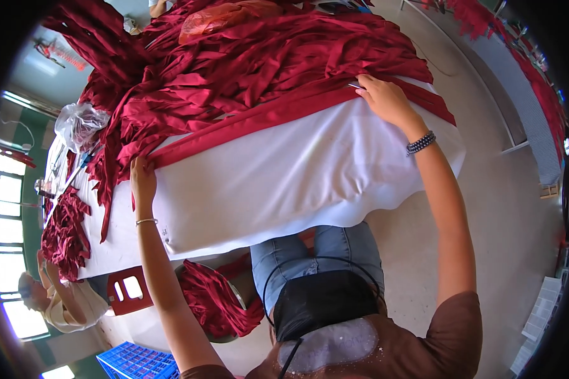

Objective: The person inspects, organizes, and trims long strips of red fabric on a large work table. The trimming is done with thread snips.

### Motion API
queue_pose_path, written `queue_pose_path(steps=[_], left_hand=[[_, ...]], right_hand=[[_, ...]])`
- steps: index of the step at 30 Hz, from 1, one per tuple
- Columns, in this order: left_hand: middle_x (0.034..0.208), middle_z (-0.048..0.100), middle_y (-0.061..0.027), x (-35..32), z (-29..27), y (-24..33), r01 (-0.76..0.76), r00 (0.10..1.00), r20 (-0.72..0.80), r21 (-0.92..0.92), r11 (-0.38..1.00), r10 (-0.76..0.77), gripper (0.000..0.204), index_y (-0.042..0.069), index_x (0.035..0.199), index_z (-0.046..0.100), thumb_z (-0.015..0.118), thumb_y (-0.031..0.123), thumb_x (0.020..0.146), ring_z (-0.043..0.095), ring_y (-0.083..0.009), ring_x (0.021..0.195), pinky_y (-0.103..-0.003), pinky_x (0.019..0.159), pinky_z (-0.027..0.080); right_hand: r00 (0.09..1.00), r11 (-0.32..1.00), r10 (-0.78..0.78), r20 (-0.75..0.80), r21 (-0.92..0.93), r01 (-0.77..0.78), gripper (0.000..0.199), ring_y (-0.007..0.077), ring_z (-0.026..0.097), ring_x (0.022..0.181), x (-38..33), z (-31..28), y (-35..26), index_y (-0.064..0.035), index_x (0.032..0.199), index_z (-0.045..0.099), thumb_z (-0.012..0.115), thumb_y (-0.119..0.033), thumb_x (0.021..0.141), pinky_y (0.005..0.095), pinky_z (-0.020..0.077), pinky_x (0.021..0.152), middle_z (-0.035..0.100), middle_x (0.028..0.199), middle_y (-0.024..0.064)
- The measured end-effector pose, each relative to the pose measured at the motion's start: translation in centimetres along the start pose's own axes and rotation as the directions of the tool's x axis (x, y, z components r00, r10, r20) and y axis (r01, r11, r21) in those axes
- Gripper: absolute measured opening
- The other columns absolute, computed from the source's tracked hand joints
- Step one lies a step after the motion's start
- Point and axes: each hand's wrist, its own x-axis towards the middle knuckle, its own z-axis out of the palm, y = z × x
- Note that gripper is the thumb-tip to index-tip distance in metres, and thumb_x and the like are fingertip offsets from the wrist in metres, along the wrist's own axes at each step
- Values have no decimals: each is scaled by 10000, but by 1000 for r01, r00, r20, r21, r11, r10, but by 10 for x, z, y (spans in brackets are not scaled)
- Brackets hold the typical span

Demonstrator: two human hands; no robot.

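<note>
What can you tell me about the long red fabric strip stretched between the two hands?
The long red strip is dark red cloth, flat and band-like, with a matte woven look. It lies pulled out nearly straight across the table's white cloth cover, along the near edge of a big heap of similar red strips. The left hand pinches one end, and the right hand presses on the other. Further strip layers run just beside it.

Pale concrete floor fills the right side, bare and evenly lit; bright windows line the far left edge, overexposed; a second long table runs along the upper right, draped in red cloth; a blue plastic crate sits at bottom left; stacked pale trays, possibly plastic, lower right.
</note>
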Motion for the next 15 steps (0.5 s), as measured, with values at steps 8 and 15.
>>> queue_pose_path(steps=[8,15], left_hand=[[986,585,-116,-31,-22,-2,171,978,-84,-212,962,-192,206,-21,998,539,635,-15,816,563,-240,902,-338,810,459],[967,616,-131,-65,-94,18,91,835,-47,-971,222,-548,6,12,872,511,505,13,873,605,-216,875,-352,845,536]], right_hand=[[990,947,26,-135,320,18,140,298,647,826,-38,-37,-34,5,986,592,629,-31,856,354,510,713,644,962,144],[975,926,-57,-213,355,132,214,213,643,670,-70,-68,-58,-6,895,570,676,89,736,295,510,591,598,765,88]])
